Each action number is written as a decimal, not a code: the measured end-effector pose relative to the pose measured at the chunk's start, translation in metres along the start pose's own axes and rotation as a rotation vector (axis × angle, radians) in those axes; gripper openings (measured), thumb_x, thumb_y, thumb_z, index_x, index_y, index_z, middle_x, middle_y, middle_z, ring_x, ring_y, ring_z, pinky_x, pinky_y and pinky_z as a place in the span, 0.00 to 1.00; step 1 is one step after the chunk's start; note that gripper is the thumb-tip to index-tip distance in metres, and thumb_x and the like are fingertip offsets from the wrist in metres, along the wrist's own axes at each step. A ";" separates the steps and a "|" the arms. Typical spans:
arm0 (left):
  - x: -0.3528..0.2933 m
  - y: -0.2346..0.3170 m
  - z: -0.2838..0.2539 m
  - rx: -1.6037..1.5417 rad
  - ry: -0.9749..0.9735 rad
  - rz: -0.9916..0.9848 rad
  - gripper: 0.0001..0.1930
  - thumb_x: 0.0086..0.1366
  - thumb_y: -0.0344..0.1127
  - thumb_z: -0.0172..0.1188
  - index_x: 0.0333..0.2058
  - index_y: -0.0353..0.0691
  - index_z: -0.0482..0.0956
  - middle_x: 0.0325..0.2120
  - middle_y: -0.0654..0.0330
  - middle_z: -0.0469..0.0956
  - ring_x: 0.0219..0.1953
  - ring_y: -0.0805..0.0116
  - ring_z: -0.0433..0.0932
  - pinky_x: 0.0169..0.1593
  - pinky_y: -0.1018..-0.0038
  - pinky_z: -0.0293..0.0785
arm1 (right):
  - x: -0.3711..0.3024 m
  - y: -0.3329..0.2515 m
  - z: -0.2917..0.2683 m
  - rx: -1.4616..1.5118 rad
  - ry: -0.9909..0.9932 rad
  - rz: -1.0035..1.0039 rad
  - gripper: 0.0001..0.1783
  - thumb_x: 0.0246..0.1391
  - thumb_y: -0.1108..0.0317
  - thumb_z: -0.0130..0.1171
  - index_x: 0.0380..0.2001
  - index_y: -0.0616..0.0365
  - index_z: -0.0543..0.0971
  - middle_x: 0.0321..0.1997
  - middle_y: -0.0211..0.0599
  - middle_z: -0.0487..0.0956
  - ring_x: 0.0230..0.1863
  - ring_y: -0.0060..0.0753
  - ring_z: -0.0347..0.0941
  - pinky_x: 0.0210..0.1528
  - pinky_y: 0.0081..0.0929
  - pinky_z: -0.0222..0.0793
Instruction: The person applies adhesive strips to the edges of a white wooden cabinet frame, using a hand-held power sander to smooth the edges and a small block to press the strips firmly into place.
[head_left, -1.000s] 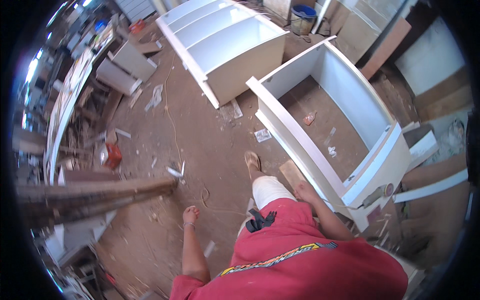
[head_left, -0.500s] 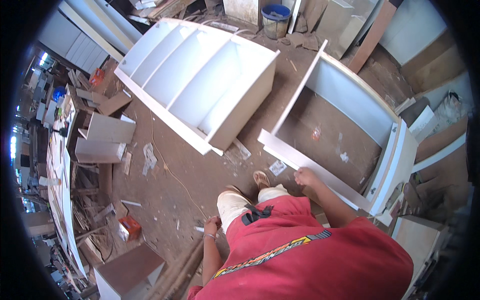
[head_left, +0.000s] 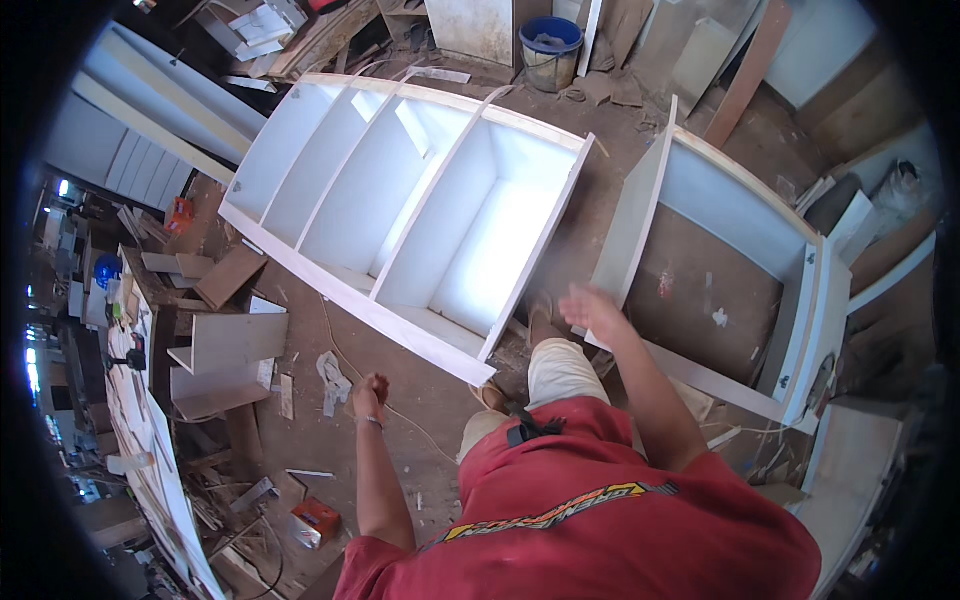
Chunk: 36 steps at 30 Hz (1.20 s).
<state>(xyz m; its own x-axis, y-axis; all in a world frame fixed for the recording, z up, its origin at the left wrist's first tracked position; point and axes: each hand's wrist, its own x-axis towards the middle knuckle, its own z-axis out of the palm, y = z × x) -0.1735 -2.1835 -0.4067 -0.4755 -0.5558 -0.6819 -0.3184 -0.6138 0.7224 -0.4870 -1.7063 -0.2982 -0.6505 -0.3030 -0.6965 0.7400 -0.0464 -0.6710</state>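
My right hand (head_left: 592,311) is open, its fingers stretched out, in the air beside the near side board of an open-backed white cabinet frame (head_left: 640,225). My left hand (head_left: 371,395) is over the floor near a crumpled pale scrap (head_left: 332,380), its fingers curled together. Whatever those fingers may hold is hidden. In front of me a long white shelf cabinet (head_left: 410,333) lies on its back, its inner dividers and compartments facing up. One of my legs is forward, between the cabinet and the frame.
A blue-rimmed bucket (head_left: 550,55) stands at the back. At left are a small two-panel white piece (head_left: 238,350), an orange box (head_left: 315,522) and a cluttered workbench (head_left: 150,440). A thin cord (head_left: 410,425) runs over the floor. Boards (head_left: 745,75) lean at the far right.
My right hand has left the edge of the cabinet frame and is now open in the air. My left hand has swung forward and outward. I have stepped closer to the shelf cabinet.
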 end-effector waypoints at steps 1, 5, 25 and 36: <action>0.021 0.037 0.002 0.046 -0.106 0.051 0.09 0.70 0.40 0.57 0.34 0.43 0.80 0.30 0.62 0.84 0.32 0.68 0.84 0.34 0.76 0.76 | 0.024 -0.024 0.018 0.079 -0.013 -0.030 0.23 0.66 0.51 0.59 0.50 0.61 0.71 0.49 0.50 0.82 0.48 0.42 0.80 0.49 0.40 0.79; 0.106 0.129 0.177 0.427 -0.141 -0.025 0.11 0.69 0.39 0.58 0.40 0.37 0.82 0.32 0.60 0.85 0.33 0.72 0.83 0.35 0.75 0.75 | 0.171 -0.130 0.027 0.151 0.025 -0.132 0.23 0.66 0.52 0.60 0.50 0.61 0.72 0.49 0.50 0.81 0.48 0.42 0.80 0.51 0.40 0.79; 0.597 0.144 0.789 1.683 -0.045 1.264 0.16 0.68 0.45 0.52 0.37 0.40 0.82 0.44 0.56 0.83 0.54 0.51 0.76 0.65 0.53 0.64 | 0.756 -0.321 0.128 -0.129 0.145 -0.128 0.21 0.65 0.65 0.46 0.54 0.69 0.75 0.53 0.50 0.79 0.49 0.49 0.80 0.47 0.49 0.80; 0.550 0.138 0.795 1.420 0.069 1.034 0.14 0.70 0.44 0.55 0.47 0.49 0.86 0.52 0.59 0.79 0.62 0.50 0.66 0.67 0.56 0.55 | 0.764 -0.316 0.130 -0.025 0.080 -0.011 0.19 0.60 0.73 0.55 0.51 0.75 0.78 0.55 0.58 0.80 0.53 0.47 0.80 0.48 0.40 0.77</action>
<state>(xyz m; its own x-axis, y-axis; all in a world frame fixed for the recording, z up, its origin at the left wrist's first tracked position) -1.1310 -2.1280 -0.5907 -0.9060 -0.4103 0.1043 -0.3579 0.8738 0.3291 -1.1957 -2.0464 -0.5852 -0.6711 -0.2260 -0.7061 0.7287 -0.0253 -0.6844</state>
